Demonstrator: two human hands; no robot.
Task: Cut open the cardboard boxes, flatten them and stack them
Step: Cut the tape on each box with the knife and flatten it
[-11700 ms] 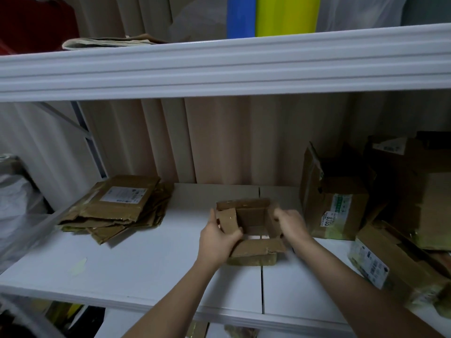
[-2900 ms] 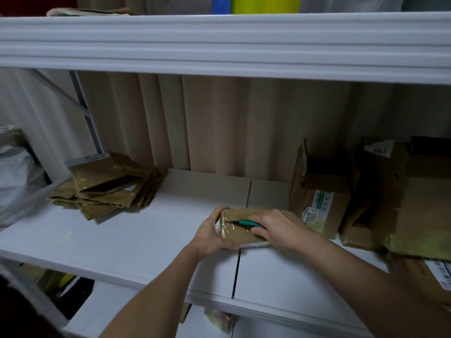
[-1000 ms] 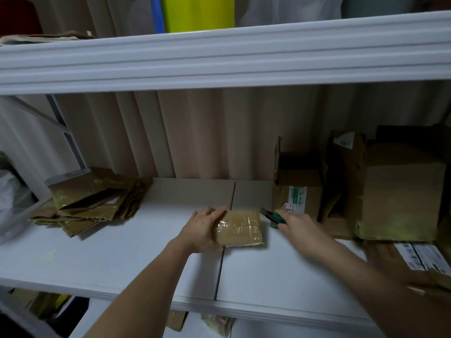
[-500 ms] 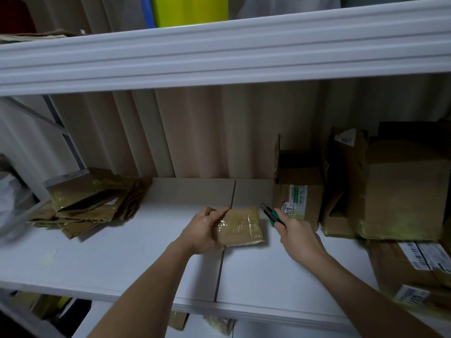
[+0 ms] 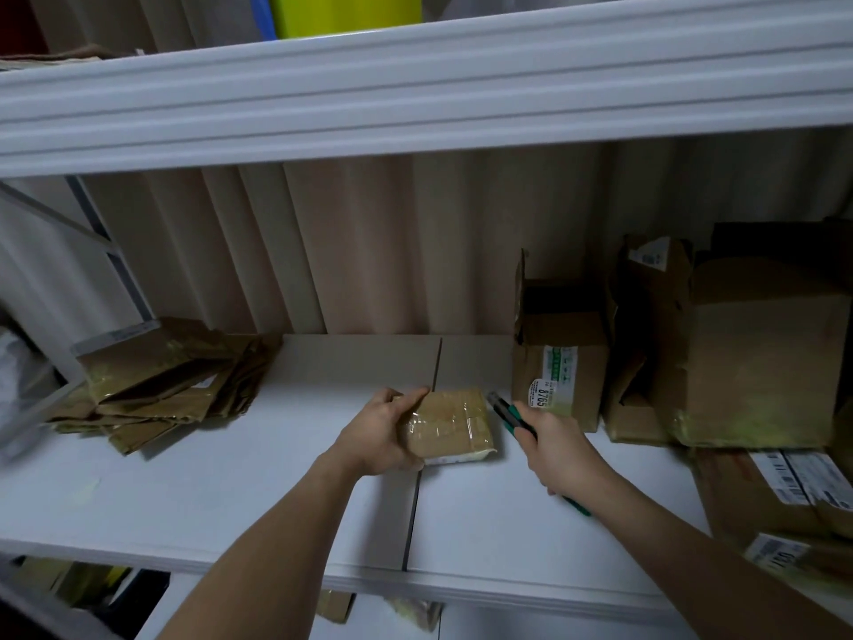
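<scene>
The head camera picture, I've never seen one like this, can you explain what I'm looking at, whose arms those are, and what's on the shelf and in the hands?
There is no machine here. A person wears one wide-angle camera on the head, looking forward and down, so the two bare arms reaching in are their own.

The left hand grips a small taped cardboard box lying on the white shelf. The right hand holds a green box cutter, its tip pointing toward the box's right side but apart from it.

To the left lies a stack of flattened cardboard. To the right stand boxes not yet flattened: an open one with a green label, and larger ones beside it. Another shelf runs overhead.
</scene>
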